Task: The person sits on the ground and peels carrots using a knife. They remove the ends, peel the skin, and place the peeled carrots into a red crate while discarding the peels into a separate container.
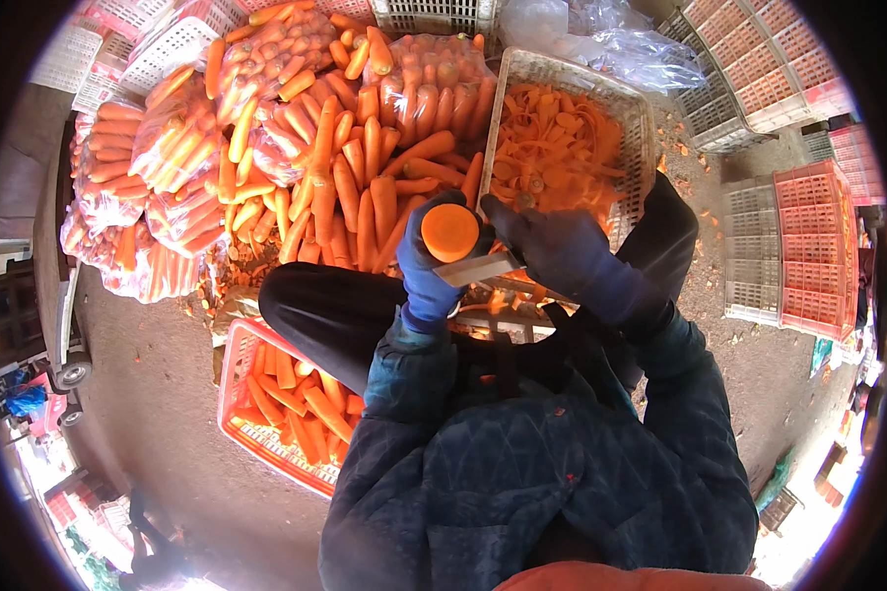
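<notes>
My left hand (425, 258), in a blue glove, grips an upright carrot (449, 233) whose round cut end faces the camera. In my right hand (569, 247), gloved too, is a knife (477, 269); its flat blade points left, just below the carrot's cut end. Beyond my hands a plastic crate (639, 148) holds carrot peelings (554, 140) and cut slices. A pile of loose carrots (355, 177) lies ahead and to the left. The lower part of the held carrot is hidden by my left hand.
Clear plastic bags of carrots (177, 148) lie at the left of the pile. A red plastic basket (229, 391) with carrots stands beside my left leg. Stacked crates (817, 244) stand at the right, more (769, 59) at the upper right. Clear plastic bags (628, 44) lie beyond the peelings crate.
</notes>
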